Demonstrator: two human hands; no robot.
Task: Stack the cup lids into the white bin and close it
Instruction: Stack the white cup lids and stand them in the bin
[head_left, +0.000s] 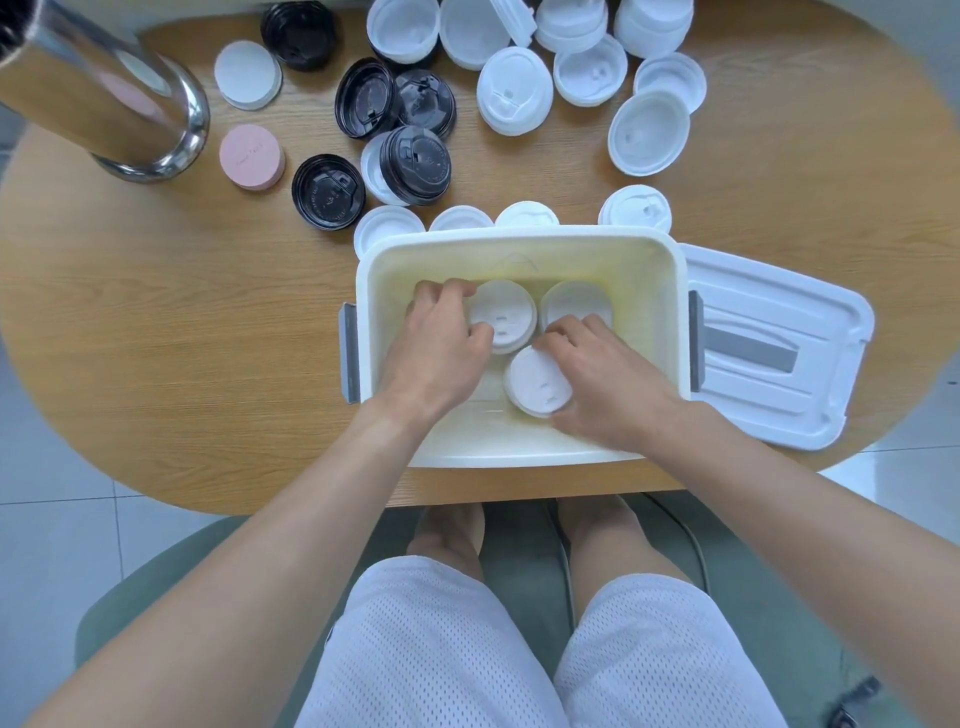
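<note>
The white bin (519, 244) stands open at the table's near edge. Inside it, my left hand (441, 348) grips a white cup lid (506, 317) at the back left, fingers curled round its rim. My right hand (602, 384) holds another white lid (535, 384) nearer the front, fingers over its top edge and thumb under it. A third white lid (574, 304) lies at the back right of the bin. The bin's white cover (779, 353) with a grey handle lies flat to the right of the bin.
Several loose white lids (514, 98) and black lids (363, 104) are scattered across the far half of the wooden table (182, 312). A pink lid (252, 156) and a tall shiny metal cylinder (104, 88) stand at the far left.
</note>
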